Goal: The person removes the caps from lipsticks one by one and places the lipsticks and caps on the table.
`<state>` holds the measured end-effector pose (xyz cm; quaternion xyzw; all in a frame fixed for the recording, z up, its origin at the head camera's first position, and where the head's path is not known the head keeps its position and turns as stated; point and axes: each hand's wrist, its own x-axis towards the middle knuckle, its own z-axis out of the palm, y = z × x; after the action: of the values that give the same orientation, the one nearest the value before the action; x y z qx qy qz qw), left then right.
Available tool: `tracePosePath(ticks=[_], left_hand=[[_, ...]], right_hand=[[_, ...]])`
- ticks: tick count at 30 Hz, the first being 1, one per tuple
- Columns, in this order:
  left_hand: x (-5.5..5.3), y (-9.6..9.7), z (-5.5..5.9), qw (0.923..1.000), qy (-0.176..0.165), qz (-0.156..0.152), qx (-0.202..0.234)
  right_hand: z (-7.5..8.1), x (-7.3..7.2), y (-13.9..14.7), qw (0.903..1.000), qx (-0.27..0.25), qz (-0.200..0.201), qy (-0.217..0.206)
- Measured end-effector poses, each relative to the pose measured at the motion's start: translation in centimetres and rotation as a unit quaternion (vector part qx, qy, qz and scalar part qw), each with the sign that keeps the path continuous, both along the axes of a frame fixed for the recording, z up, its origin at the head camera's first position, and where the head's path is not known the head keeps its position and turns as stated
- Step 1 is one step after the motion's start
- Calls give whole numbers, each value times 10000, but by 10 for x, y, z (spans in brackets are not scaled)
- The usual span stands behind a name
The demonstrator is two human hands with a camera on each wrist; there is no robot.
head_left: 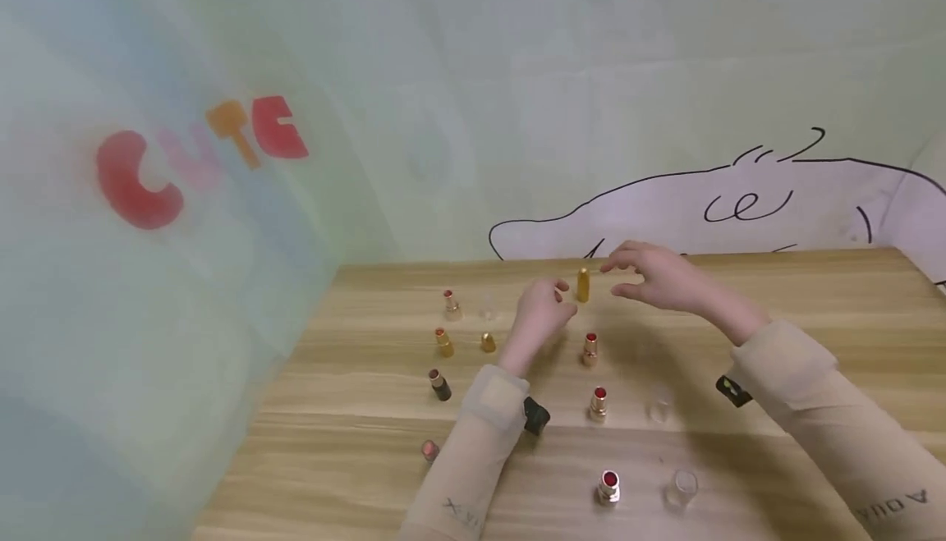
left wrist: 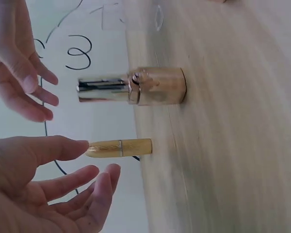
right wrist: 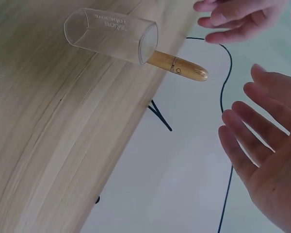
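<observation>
A closed gold lipstick (head_left: 583,285) stands upright near the back edge of the wooden table. My left hand (head_left: 539,311) hovers just left of it, fingers loosely bent and holding nothing. On the other side, my right hand (head_left: 650,274) is raised with its fingers apart, also holding nothing. The left wrist view has the gold lipstick (left wrist: 120,148) by the left hand's (left wrist: 53,184) thumb; whether they touch I cannot tell. An uncapped rose-gold lipstick (head_left: 590,349) stands nearer me. In the right wrist view, a clear cap (right wrist: 111,36) stands before the gold lipstick (right wrist: 177,65), away from the right hand (right wrist: 271,126).
Uncapped lipsticks form a left column: rose-gold (head_left: 452,305), gold (head_left: 443,342), black (head_left: 439,385) and a pink-tipped one (head_left: 430,451). A small gold cap (head_left: 488,342) is beside them. Nearer me are two more lipsticks (head_left: 599,404) and clear caps (head_left: 683,488). A curtain (head_left: 443,114) hangs behind.
</observation>
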<state>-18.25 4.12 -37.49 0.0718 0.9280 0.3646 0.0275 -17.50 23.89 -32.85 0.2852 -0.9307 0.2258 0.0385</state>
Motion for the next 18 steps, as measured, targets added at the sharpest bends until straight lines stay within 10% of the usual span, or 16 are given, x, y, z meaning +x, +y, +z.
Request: tracePosePath(ticks=[18], left_hand=[[-39, 12, -21, 9980, -266, -146, 546]], right_hand=[[-22, -44, -25, 9975, -183, -368, -577]])
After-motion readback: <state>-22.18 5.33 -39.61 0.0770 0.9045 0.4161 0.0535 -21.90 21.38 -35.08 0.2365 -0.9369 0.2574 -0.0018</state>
